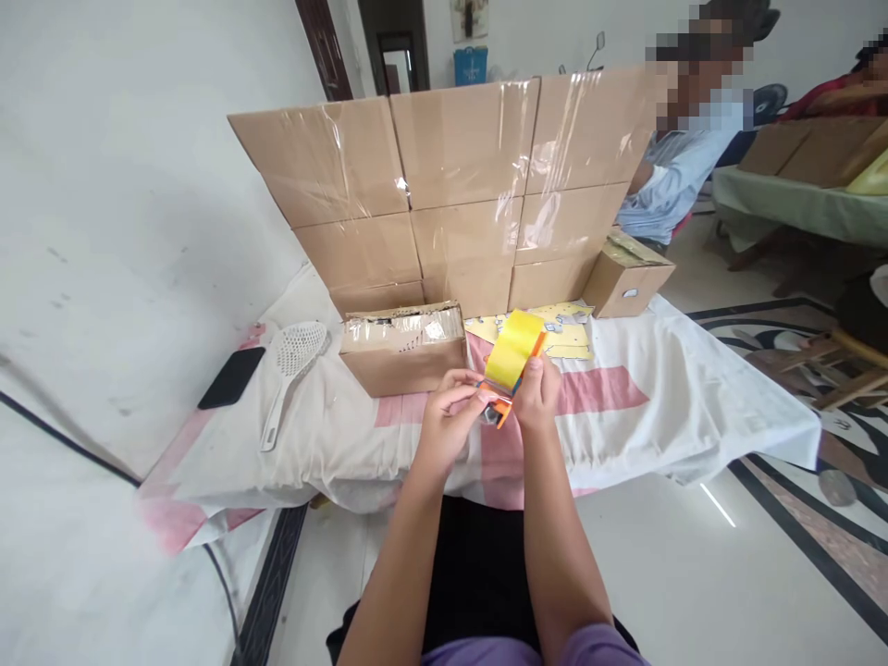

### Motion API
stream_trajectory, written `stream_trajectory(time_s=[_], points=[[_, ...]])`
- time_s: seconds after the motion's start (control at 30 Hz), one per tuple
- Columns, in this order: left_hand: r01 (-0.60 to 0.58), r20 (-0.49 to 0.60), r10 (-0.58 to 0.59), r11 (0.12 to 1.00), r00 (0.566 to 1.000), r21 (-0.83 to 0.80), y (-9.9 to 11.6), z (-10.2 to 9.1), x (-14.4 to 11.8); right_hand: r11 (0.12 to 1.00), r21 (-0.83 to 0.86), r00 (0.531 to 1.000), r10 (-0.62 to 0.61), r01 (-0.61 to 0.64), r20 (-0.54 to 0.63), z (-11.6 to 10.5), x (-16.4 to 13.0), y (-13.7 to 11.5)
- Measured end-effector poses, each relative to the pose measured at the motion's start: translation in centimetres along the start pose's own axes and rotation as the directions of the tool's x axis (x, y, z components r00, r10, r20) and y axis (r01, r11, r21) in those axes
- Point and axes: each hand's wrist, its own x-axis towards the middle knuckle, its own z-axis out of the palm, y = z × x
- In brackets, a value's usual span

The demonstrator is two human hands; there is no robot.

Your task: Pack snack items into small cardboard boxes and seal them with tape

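Observation:
Both my hands hold a tape dispenser [511,356] with a yellow tape roll and an orange frame, just above the cloth-covered table [694,398]. My left hand [450,412] pinches its lower orange end. My right hand [536,393] grips the frame's right side beside the roll. A small taped cardboard box [403,347] lies on the table just left of and behind the hands.
A wall of stacked taped cardboard boxes [458,185] stands at the table's back, with another small box [628,273] at its right. A white slotted spoon [291,365] and a black phone [232,377] lie left. Yellow sheets [565,333] lie behind the dispenser. A person in a blue shirt [676,171] sits beyond.

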Motion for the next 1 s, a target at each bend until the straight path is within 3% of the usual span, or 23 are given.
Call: stream_trajectory(time_s=[0.1, 0.2, 0.3, 0.47, 0.63, 0.87, 1.0], points=[[0.036, 0.038, -0.037, 0.999, 0.999, 0.033, 1.2, 0.7, -0.4, 0.993, -0.094, 0.981, -0.083, 0.067, -0.177, -0.3, 0.3, 0.0], [0.234, 0.108, -0.232, 0.972, 0.967, -0.011, 1.9, 1.2, -0.6, 0.987, -0.130, 0.935, -0.128, 0.089, -0.330, -0.7, 0.6, -0.6], [0.358, 0.117, -0.353, 0.934, 0.928, -0.021, 1.8, 1.1, -0.8, 0.986, -0.155, 0.918, -0.116, 0.060, -0.380, -1.1, 1.0, -0.6], [0.385, 0.146, -0.391, 0.920, 0.909, 0.070, 0.5, 0.4, -1.3, 0.999, 0.013, 0.920, 0.035, -0.033, -0.391, -1.3, 1.8, 0.9], [0.348, 0.135, -0.368, 0.925, 0.920, 0.150, -0.1, 0.0, -1.3, 0.991, 0.107, 0.908, 0.120, -0.084, -0.401, -1.1, 2.1, 1.4], [0.356, 0.126, -0.389, 0.907, 0.912, 0.225, 1.0, -0.2, -1.7, 0.985, -0.169, 0.922, -0.077, 0.013, -0.378, -2.4, 1.8, 0.3], [0.354, 0.034, -0.390, 0.866, 0.920, 0.353, 1.1, -0.3, -1.8, 0.973, -0.228, 0.914, -0.133, 0.046, -0.382, -2.7, 1.8, 0.3]])
